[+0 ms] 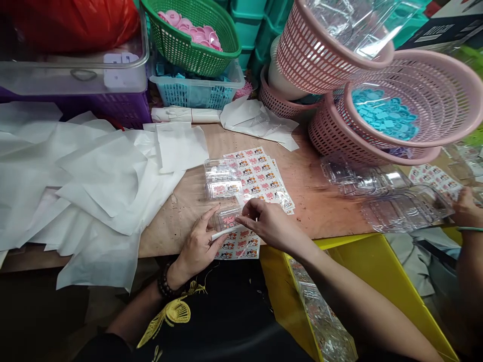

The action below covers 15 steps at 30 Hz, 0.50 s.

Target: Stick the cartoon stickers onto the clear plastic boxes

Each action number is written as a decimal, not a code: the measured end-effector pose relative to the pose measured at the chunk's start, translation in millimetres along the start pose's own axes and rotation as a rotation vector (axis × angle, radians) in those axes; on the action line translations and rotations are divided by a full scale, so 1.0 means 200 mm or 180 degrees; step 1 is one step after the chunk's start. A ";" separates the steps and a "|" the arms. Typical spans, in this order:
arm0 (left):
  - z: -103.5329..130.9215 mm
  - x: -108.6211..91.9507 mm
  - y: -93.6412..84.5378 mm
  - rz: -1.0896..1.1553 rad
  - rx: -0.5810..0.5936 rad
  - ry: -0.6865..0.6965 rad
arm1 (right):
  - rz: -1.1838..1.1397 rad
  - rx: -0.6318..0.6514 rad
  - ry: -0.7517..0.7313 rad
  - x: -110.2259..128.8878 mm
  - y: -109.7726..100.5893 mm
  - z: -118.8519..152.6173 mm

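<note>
My left hand [196, 247] grips a sticker sheet [241, 249] printed with cartoon cats and pink lettering, thumb along its curled white edge. Its fingertips rest beside a clear plastic case [222, 219] on the bench. Over that case's right end, my right hand [269, 223] is closed in a pinch at pink lettering, which seems to be a sticker; the fingers partly hide it. Just beyond both hands sit more clear plastic cases [219, 173], and the nearest bears a cat sticker [226, 189]. Further sticker sheets [264, 176] lie stacked to their right.
White backing paper [101, 171] is heaped at left. Pink baskets [328, 125] stand at right, one holding blue pieces [385, 114]. A green basket [192, 55] holds pink pieces. Clear cases [407, 208] lie near another person's hand [466, 208]. A yellow box [392, 281] stands below the bench edge.
</note>
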<state>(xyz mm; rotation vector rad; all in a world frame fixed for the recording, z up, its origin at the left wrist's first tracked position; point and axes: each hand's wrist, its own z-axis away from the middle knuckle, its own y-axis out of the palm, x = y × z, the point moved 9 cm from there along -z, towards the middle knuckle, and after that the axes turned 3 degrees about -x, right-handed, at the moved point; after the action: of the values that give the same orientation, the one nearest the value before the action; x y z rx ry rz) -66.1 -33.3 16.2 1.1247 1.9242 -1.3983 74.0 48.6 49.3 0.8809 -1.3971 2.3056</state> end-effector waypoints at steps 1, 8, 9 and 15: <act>0.00 0.01 0.00 -0.0006 0.0004 -0.0002 | 0.0321 -0.0142 -0.0046 0.01 -0.01 0.02; 0.01 0.02 0.00 -0.0007 -0.0004 0.0028 | 0.0612 -0.0356 -0.0253 -0.03 -0.05 0.04; 0.01 0.01 -0.01 -0.0002 0.0000 0.0052 | 0.0312 -0.0171 -0.0300 -0.05 -0.03 0.03; 0.00 -0.03 0.02 0.0068 0.0260 0.0342 | -0.0972 0.0231 -0.0020 -0.20 0.10 0.05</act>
<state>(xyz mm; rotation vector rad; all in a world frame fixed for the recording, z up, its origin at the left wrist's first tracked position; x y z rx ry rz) -59.1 -34.6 19.0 1.2787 1.9380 -1.4432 97.1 32.1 14.3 1.0437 -1.0988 2.1323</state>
